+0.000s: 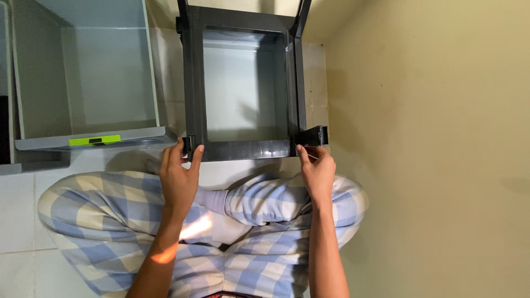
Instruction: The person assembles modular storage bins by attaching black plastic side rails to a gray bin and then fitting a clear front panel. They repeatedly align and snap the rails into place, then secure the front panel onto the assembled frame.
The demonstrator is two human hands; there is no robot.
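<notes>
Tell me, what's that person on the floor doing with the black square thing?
A person sits cross-legged on a white tiled floor in blue-and-white checked trousers. Both hands grip the near edge of a black frame: the left hand at its left corner, the right hand at its right corner by a small black bracket. A grey bin with a green handle stands open to the left.

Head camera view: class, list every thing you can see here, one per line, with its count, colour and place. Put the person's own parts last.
Frame: one, black, open square, centre, standing on the floor.
Drawer: one, grey, with a green handle, upper left.
Floor tiles: white, lower left.
Wall: cream, right side.
Trousers: one pair, blue and cream check, on crossed legs, bottom.
Left hand: one, gripping the frame's near left corner.
Right hand: one, at the frame's near right corner.
</notes>
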